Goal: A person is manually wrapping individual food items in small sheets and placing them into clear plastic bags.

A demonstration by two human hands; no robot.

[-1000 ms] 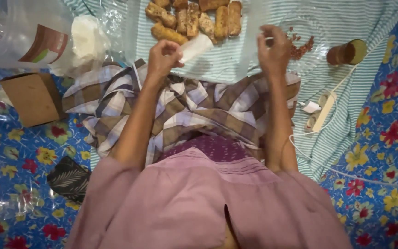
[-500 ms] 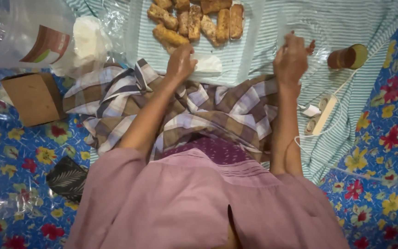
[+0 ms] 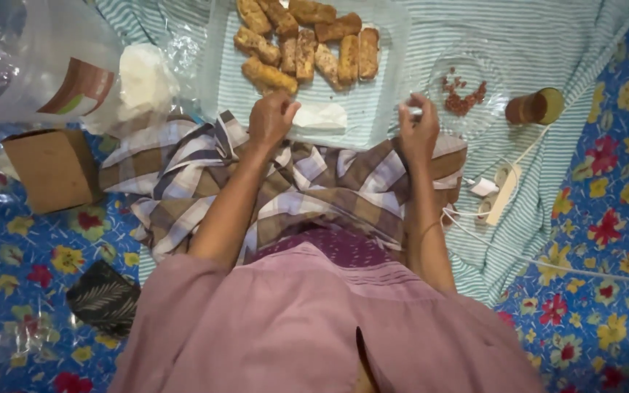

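Observation:
My left hand (image 3: 271, 120) is curled at the near edge of a clear tray (image 3: 387, 76). Its thumb and fingers are on a white flat piece (image 3: 322, 116) that lies on the tray. Several browned fried pieces (image 3: 301, 45) sit in rows at the tray's far side. My right hand (image 3: 418, 131) is at the tray's near right corner with its fingertips pinched together. Whether they hold anything is hidden. Just beyond it stands a clear glass plate (image 3: 467, 91) with red bits on it.
A glass of brown drink (image 3: 535, 107) stands right of the plate. A white power strip with cable (image 3: 500, 193) lies lower right. At left are a cardboard box (image 3: 52, 167), a plastic bag (image 3: 45, 65) and a dark pouch (image 3: 103, 297). Checked cloth (image 3: 183, 182) covers my lap.
Both hands have drawn back toward me from the far side of the tray. The white piece came along with my left hand. My right hand left the glass plate.

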